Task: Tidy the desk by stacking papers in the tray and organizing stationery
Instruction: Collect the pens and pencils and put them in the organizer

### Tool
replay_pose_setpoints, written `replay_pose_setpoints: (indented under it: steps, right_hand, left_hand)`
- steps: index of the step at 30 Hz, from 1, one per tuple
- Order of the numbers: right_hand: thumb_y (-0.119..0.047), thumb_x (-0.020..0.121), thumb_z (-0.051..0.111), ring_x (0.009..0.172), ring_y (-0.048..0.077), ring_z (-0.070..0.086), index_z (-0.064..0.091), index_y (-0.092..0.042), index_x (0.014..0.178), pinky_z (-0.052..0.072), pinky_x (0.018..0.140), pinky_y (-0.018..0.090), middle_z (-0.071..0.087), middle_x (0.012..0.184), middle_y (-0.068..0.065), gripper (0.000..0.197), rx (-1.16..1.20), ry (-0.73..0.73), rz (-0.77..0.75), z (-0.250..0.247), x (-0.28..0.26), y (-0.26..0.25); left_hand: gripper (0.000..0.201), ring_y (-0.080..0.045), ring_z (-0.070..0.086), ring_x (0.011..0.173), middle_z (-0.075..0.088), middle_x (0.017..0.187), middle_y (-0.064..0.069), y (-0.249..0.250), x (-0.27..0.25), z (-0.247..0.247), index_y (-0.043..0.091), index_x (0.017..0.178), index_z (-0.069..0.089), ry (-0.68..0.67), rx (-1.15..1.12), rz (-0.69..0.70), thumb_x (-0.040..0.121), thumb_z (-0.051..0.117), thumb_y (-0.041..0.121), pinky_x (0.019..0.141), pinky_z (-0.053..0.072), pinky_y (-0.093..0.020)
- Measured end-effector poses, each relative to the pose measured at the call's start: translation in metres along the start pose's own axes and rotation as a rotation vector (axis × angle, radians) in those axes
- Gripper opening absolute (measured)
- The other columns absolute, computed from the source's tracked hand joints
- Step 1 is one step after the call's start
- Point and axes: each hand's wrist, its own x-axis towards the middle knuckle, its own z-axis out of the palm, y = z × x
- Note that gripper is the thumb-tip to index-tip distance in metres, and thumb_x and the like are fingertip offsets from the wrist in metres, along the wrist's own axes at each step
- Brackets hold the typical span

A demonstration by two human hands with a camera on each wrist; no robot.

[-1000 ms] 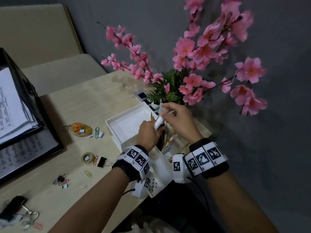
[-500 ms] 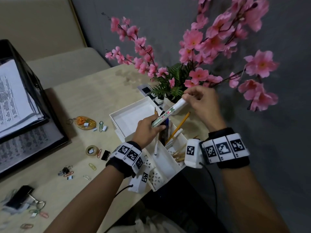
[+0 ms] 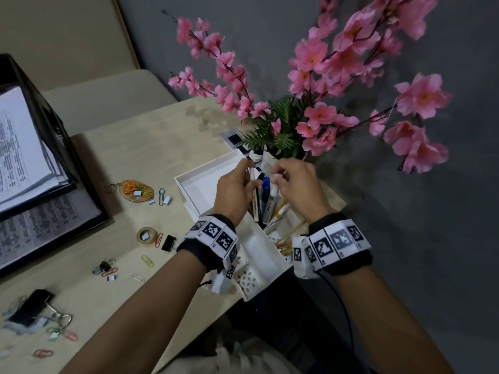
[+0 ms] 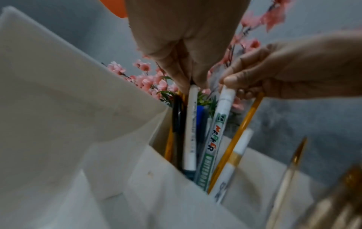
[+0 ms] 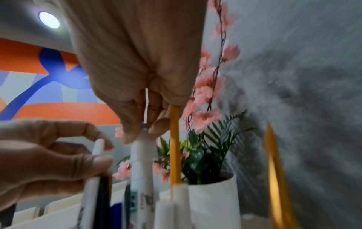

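A white desk organizer (image 3: 259, 255) stands at the desk's right edge, pens and pencils upright in its tall slot. My left hand (image 3: 249, 171) grips a thin white pen (image 4: 191, 124) and a black pen (image 4: 177, 117) at their upper ends. My right hand (image 3: 275, 176) pinches the top of a whiteboard marker (image 3: 270, 203), which stands in the same slot just right of the white pen. In the left wrist view the marker (image 4: 213, 139) reaches down into the slot. A black paper tray (image 3: 54, 136) at the left holds stacked printed papers (image 3: 19, 147).
Loose paper clips, a tape roll (image 3: 147, 235), a black binder clip (image 3: 168, 242), an orange keychain (image 3: 136, 190) and a large binder clip (image 3: 32, 306) lie scattered on the desk. A pot of pink flowers (image 3: 283, 136) stands right behind the organizer. Yellow pencils (image 3: 286, 234) lean in the right compartment.
My right hand brought the marker down from a tilted hold above the organizer into the slot, now upright. My left hand shifted onto the tops of the pens beside it.
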Motion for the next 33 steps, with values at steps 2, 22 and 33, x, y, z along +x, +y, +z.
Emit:
replay_pose_setpoints:
  steps: [2,22,33]
  right_hand:
    - [-0.005,0.086,0.061,0.077,0.02,0.058,0.065,-0.002,0.088,0.047,0.067,0.025,0.064,0.086,0.012,0.005,-0.026,-0.008,0.038,0.004,0.001,0.002]
    - [-0.009,0.082,0.067,0.063,0.005,0.046,0.065,-0.004,0.075,0.032,0.056,0.01,0.053,0.08,0.0,0.009,-0.066,-0.036,0.129,0.011,0.001,0.007]
    - [-0.011,0.085,0.065,0.072,0.011,0.055,0.073,-0.006,0.082,0.042,0.066,0.02,0.069,0.088,0.007,0.01,-0.126,-0.116,0.096,0.008,0.002,0.008]
  left_hand:
    - [0.015,-0.03,0.06,0.072,0.065,0.078,-0.016,-0.007,-0.004,0.004,0.0,0.094,0.066,-0.016,0.111,0.083,0.083,0.064,0.009,0.066,0.043,-0.029]
    - [0.017,-0.03,0.059,0.071,0.065,0.078,-0.02,0.023,0.006,-0.006,-0.005,0.074,0.061,0.25,-0.076,-0.029,0.081,0.066,0.01,0.065,0.042,-0.031]
    - [0.005,-0.031,0.054,0.082,0.065,0.085,-0.012,-0.012,-0.022,0.011,0.007,0.075,0.072,-0.03,0.446,0.138,0.073,0.068,0.005,0.054,0.048,-0.03]
